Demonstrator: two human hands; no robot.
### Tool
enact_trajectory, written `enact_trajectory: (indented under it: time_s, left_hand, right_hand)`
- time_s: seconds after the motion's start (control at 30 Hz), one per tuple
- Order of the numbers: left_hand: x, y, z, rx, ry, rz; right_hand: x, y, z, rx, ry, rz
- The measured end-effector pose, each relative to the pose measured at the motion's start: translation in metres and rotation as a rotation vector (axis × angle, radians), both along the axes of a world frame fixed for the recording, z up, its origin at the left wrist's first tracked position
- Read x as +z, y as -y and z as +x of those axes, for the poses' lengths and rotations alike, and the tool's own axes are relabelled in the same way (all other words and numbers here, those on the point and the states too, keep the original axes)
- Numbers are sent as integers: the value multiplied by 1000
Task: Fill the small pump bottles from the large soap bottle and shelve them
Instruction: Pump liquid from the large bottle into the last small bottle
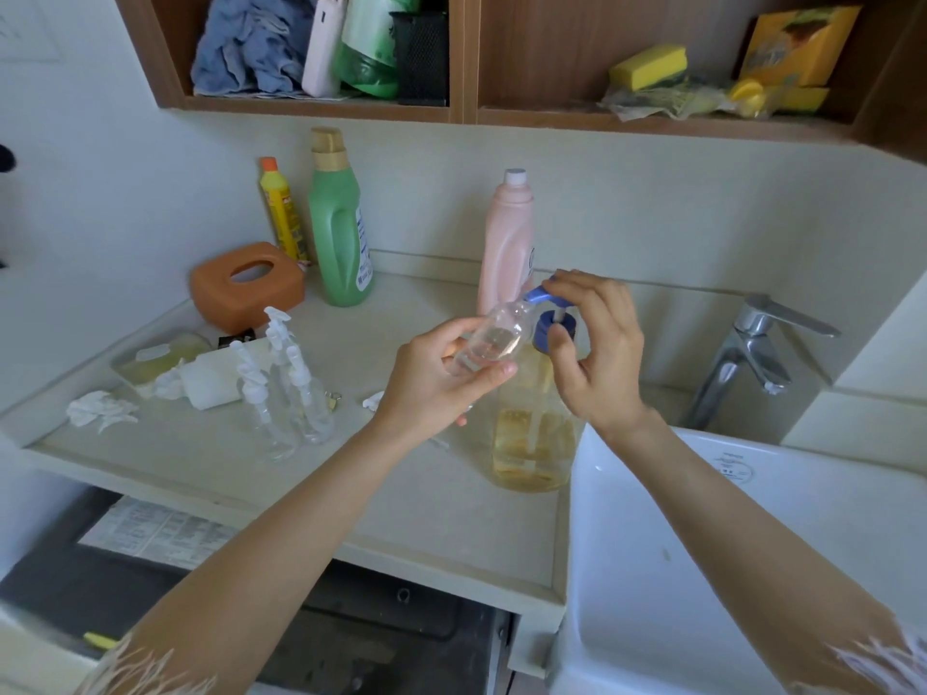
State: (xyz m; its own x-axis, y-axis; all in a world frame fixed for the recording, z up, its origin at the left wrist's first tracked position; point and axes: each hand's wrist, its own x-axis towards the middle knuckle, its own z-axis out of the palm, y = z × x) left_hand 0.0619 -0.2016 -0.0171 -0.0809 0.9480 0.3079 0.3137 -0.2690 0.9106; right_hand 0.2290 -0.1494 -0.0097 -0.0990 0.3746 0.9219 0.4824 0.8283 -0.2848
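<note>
Filling at frame centre: left hand (441, 373) grips small bottle (494, 338); right hand (594, 343) presses pump (544, 313); a misaligned mouth would likely spill soap.

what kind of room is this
Probably a home laundry or utility nook: a white sink with a tap, detergent bottles on the counter, and sponges on shelves above.

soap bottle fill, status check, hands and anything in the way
Left hand grips small clear bottle, tilted at blue pump spout. Right hand on pump of large soap bottle. Nothing blocking.
</note>
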Motion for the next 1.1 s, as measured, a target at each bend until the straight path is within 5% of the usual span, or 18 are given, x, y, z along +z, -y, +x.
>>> enact_trajectory:
  time_s: [0.33, 0.77, 1.1]
  left_hand:
    - [-7, -1, -5, -5, -17, 48]
    - [-5, 1, -10, -8, 22, -7]
    - [-15, -3, -10, 51, -58, 182]
  right_hand:
    - [-8, -11, -15, -42, -140, -15]
    - [10, -3, -1, 25, 13, -56]
    - [-13, -7, -14, 4, -74, 7]
